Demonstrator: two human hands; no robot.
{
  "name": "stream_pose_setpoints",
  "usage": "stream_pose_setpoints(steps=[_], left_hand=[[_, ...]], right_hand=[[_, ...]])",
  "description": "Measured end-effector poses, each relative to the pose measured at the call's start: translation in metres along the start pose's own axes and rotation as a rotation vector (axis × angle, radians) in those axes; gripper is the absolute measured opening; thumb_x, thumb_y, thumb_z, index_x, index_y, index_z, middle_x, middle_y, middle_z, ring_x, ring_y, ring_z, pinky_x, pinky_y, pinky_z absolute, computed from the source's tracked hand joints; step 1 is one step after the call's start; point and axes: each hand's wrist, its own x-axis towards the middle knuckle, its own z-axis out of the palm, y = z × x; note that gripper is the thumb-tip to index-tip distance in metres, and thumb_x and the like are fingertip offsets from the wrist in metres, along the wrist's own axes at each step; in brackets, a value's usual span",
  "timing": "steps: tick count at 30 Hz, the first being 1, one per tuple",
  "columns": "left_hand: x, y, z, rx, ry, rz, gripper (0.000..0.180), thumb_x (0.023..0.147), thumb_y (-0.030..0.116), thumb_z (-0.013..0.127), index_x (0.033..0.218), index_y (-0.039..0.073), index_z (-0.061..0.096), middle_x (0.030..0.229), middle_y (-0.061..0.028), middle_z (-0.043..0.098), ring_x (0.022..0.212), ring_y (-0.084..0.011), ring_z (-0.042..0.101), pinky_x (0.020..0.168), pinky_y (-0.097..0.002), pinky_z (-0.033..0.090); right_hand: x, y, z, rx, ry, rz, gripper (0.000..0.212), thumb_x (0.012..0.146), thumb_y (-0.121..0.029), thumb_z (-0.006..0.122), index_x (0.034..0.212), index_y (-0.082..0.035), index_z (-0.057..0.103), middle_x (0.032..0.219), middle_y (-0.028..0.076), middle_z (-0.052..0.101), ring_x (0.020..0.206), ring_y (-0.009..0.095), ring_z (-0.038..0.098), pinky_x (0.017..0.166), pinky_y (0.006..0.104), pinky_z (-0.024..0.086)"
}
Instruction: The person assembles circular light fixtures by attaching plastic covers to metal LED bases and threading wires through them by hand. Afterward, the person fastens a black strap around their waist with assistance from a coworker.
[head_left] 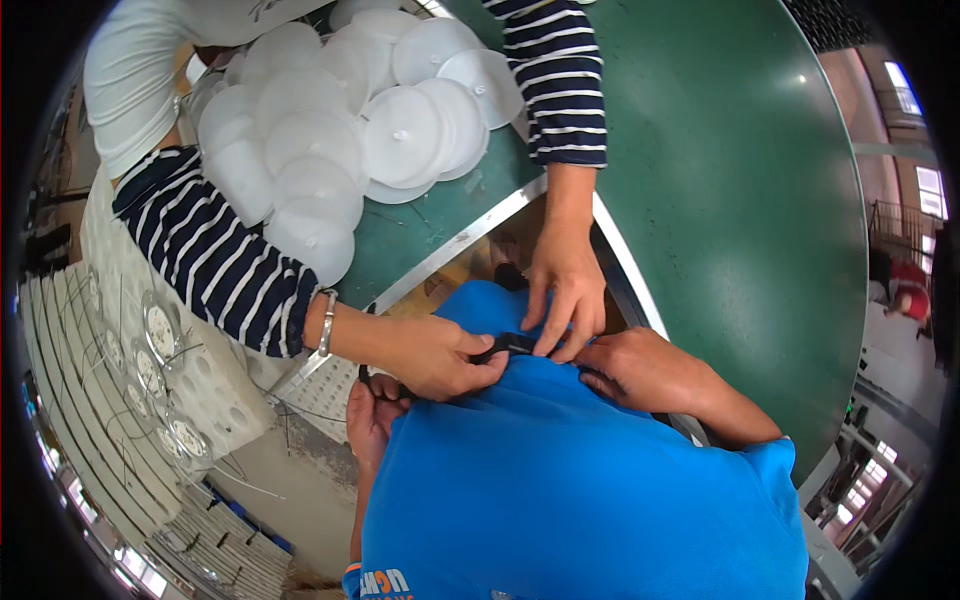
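Observation:
A black strap with what looks like a buckle lies across the front of my blue shirt at the waist. A co-worker's two hands, in striped sleeves, pinch it from both sides. At the strap's left end my left hand is closed, its fingers curled round a black piece of the strap. My right hand is beside the co-worker's fingers, at the strap's right end. Its fingers are curled together against the shirt, and what they hold is hidden.
Translucent white discs lie heaped on the green table in front of me. To the left, a pale tray holds several round parts with thin wires. A metal-edged gap separates the table sections.

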Motion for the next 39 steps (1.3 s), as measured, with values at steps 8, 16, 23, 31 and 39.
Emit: stream_pose_setpoints(steps=[8,16,23,31,39], left_hand=[[0.034,-0.009,-0.012,-0.006,-0.106,-0.059,0.018,0.092,0.023,0.045,0.087,0.006,0.044,0.081,-0.0090,0.048,0.068,-0.0190,0.050,0.058,-0.0297,0.045],[0.032,-0.003,-0.003,0.016,-0.062,-0.147,0.021,0.093,0.025,0.045,0.085,0.005,0.044,0.079,-0.0092,0.051,0.065,-0.0171,0.053,0.058,-0.0267,0.047],[0.038,-0.005,0.002,0.100,-0.099,-0.140,0.023,0.093,0.026,0.043,0.084,0.005,0.044,0.079,-0.0082,0.052,0.065,-0.0151,0.054,0.058,-0.0251,0.047],[0.042,-0.004,0.010,0.153,-0.118,-0.180,0.023,0.094,0.028,0.042,0.085,0.006,0.045,0.081,-0.0062,0.052,0.070,-0.0142,0.053,0.067,-0.0266,0.046],[0.050,-0.007,0.014,0.138,-0.091,-0.133,0.022,0.094,0.025,0.042,0.087,0.004,0.048,0.083,-0.0076,0.053,0.063,-0.0120,0.049,0.058,-0.0234,0.041]], right_hand=[[0.001,0.004,-0.007,0.042,0.052,0.061,0.017,0.080,-0.015,0.056,0.090,-0.002,0.061,0.079,0.017,0.062,0.070,0.034,0.060,0.063,0.0428,0.048],[0.009,0.000,-0.012,0.028,0.028,0.052,0.019,0.081,-0.015,0.055,0.092,-0.001,0.062,0.076,0.018,0.062,0.069,0.034,0.060,0.063,0.0421,0.047],[0.009,0.000,-0.017,0.020,0.029,0.049,0.018,0.081,-0.015,0.056,0.091,-0.002,0.062,0.077,0.018,0.062,0.070,0.034,0.060,0.063,0.0423,0.047],[0.016,-0.019,-0.027,0.171,0.292,-0.029,0.016,0.077,-0.008,0.061,0.092,-0.002,0.062,0.084,0.016,0.063,0.073,0.031,0.062,0.065,0.0371,0.050],[0.036,-0.020,-0.014,0.039,0.402,-0.170,0.019,0.074,-0.005,0.062,0.091,0.000,0.062,0.079,0.014,0.061,0.069,0.029,0.061,0.060,0.0359,0.049]])
